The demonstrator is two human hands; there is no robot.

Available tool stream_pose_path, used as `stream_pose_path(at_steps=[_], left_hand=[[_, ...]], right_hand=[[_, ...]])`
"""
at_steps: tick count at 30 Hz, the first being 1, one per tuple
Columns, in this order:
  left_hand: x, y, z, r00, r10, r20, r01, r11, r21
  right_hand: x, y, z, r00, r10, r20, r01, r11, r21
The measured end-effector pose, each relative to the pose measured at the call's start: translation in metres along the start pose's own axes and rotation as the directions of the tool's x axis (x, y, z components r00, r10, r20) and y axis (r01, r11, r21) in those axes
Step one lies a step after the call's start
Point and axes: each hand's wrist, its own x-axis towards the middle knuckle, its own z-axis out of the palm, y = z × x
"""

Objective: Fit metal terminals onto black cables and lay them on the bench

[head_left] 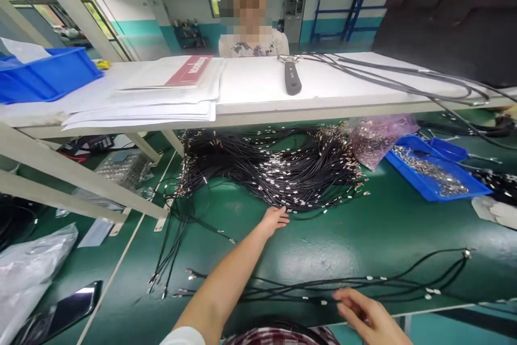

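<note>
My left hand reaches forward to the near edge of a large pile of black cables with white tags and metal ends; its fingers are spread and it holds nothing that shows. Close to the front edge of the green table, my right hand hovers with fingers apart beside a few long black cables, nothing visible in it. My left forearm crosses above these cables and hides part of them. A smaller group of black cables lies to the left of the forearm.
A blue tray of metal parts and a pink bag sit at the right. Above is a white shelf with a wrench, papers and cables. A phone lies at the lower left. Beyond the shelf is a person.
</note>
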Motion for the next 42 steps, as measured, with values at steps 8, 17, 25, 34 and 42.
stream_pose_path(at_steps=[8,17,25,34,42], left_hand=[[-0.05,-0.008,0.025,0.998,-0.042,0.041,0.053,0.941,-0.334],[-0.148,-0.065,0.083,0.944,-0.086,0.319,0.132,0.983,-0.127],[-0.135,-0.055,0.14,0.735,-0.038,0.677,-0.021,0.997,0.079],[-0.128,0.011,0.025,0.861,0.0,0.509,0.153,0.954,-0.258],[-0.101,0.095,-0.021,0.955,0.265,-0.129,-0.294,0.811,-0.506]], right_hand=[[0.109,0.001,-0.011,0.896,0.313,0.315,-0.443,0.599,0.667],[0.115,0.018,-0.083,0.951,0.301,0.073,-0.1,0.074,0.992],[0.125,-0.032,-0.026,0.955,0.171,0.242,-0.293,0.418,0.86],[0.048,-0.028,-0.037,0.907,-0.117,0.405,-0.179,0.763,0.621],[-0.003,0.007,-0.059,0.887,0.029,0.461,-0.225,0.898,0.377]])
